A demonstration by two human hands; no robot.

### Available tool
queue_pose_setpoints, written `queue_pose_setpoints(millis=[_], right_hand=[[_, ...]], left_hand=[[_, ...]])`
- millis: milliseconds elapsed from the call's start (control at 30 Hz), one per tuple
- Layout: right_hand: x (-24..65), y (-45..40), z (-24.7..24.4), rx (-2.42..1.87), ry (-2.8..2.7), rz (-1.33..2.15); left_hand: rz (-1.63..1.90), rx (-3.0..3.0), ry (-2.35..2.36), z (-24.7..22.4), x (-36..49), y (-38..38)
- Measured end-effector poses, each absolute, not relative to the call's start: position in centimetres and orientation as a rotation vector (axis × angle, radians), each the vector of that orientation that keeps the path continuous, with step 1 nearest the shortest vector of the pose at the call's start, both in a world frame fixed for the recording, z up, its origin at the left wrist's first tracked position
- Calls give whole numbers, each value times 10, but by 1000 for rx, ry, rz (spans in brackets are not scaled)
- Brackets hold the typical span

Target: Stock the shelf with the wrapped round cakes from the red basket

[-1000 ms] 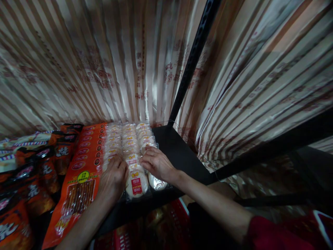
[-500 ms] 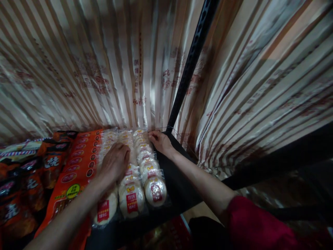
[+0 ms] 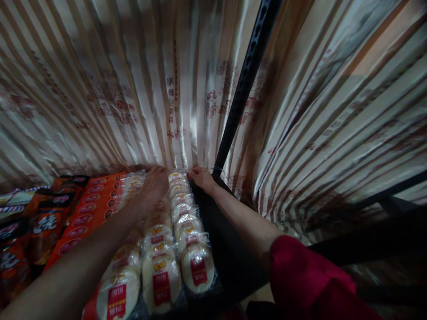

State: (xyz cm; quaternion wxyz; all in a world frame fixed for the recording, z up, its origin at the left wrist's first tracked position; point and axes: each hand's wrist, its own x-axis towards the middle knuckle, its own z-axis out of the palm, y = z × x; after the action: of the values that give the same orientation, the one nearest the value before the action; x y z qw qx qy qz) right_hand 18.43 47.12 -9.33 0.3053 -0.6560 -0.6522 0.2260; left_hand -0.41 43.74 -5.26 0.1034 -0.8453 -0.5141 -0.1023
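Observation:
Clear-wrapped round pale cakes with red labels overlap in rows on a dark shelf. My left hand (image 3: 156,181) reaches over the middle row (image 3: 161,266) to its far end, fingertips mostly hidden behind the knuckles and in shadow. Beside the far end of the right-hand row (image 3: 197,266), my right hand (image 3: 201,178) has its thumb and fingers pinched together at the wrapper edge; what lies between them is too small to tell. My left forearm partly covers the left-hand row (image 3: 119,289).
Left of the cakes lie orange printed packs (image 3: 87,206) and dark orange bags (image 3: 48,222). A black perforated post (image 3: 242,91) rises at the back corner of the shelf (image 3: 230,249). Pleated printed sheeting (image 3: 143,89) hangs behind, and dark bars (image 3: 376,235) run at right.
My left hand has moved forward along the middle row to its far end. My right hand stays by the far end of the right row. The view has shifted slightly.

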Motion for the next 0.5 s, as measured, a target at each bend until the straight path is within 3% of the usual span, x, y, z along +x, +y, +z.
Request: queue_pose_setpoints(millis=[500], right_hand=[[179, 510, -121, -1671, -1385, 806]], left_hand=[[-124, -2497, -1706, -76, -10, 488]])
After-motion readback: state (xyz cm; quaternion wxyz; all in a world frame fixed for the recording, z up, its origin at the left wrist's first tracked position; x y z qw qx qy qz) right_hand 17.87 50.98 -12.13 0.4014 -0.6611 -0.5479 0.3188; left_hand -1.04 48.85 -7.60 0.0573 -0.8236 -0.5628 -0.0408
